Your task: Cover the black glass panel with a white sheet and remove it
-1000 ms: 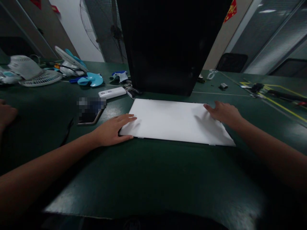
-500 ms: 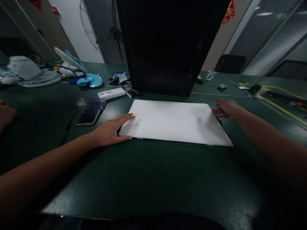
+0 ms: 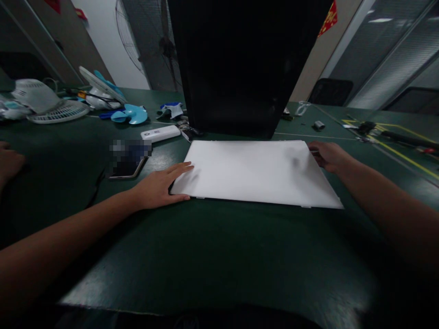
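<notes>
A flat white rectangular panel (image 3: 250, 171) with a thin dark edge and small tabs along its front lies before me on the green table. My left hand (image 3: 157, 188) rests at its left end, fingers stretched over the top surface and thumb at the front corner. At the far part of the right edge, my right hand (image 3: 327, 155) has its fingers curled around the panel, which looks slightly raised there. Some of those fingertips are hidden behind the edge. Just beyond the panel stands a large black panel (image 3: 236, 68), upright.
A phone (image 3: 125, 167) and a white power bank-like block (image 3: 160, 133) lie to the left. Fan parts, including a blue blade (image 3: 129, 114), sit farther back. Another person's hand (image 3: 10, 162) is at the left edge. A small metal cylinder (image 3: 318, 125) lies at the back right.
My right hand has closed on the panel's right edge, and that side has shifted a little to the right and up. My left hand has stayed in place.
</notes>
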### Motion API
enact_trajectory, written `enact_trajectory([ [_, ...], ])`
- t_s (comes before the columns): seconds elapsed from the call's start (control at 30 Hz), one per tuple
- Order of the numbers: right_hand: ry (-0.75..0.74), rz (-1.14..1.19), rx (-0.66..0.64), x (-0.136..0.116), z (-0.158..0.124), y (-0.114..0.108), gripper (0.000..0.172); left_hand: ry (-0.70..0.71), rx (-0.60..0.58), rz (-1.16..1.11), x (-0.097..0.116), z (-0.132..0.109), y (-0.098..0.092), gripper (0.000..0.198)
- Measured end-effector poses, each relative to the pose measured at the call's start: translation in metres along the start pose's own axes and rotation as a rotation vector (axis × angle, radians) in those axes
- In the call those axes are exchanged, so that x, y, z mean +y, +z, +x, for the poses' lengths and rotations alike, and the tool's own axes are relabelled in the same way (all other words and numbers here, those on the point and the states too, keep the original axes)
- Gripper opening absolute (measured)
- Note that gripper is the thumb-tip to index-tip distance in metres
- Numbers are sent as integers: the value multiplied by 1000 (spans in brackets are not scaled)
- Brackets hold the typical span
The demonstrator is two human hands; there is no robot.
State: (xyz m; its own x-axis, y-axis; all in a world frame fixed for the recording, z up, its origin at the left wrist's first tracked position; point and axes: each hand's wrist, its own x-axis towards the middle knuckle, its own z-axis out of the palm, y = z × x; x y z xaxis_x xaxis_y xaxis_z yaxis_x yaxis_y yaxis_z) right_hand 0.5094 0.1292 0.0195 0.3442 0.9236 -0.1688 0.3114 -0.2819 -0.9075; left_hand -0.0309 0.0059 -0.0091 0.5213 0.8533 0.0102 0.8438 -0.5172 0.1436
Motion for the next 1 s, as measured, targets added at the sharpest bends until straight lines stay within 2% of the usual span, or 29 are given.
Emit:
enact_trajectory([
  [0.17,43,106,-9,-8,-6,-2,8,-19,-17,-17,4,0,-3,96],
  [0.37,79,102,-6,-9,-10,-1,9,-13,-8,-17,7,-1,-5,95],
  [0.6,112,24,-141,-4,-15,3,19,-24,-23,-20,5,0,-5,95],
  [0.7,94,-43,-177,-3,-16,4,18,-26,-20,-18,3,0,-4,96],
  [0.83,55,-198,-145,4,-10,4,19,-8,-11,-14,2,0,-3,96],
  [1.0,-74,-473,-156,19,4,3,35,39,4,-3,1,-1,-2,89],
])
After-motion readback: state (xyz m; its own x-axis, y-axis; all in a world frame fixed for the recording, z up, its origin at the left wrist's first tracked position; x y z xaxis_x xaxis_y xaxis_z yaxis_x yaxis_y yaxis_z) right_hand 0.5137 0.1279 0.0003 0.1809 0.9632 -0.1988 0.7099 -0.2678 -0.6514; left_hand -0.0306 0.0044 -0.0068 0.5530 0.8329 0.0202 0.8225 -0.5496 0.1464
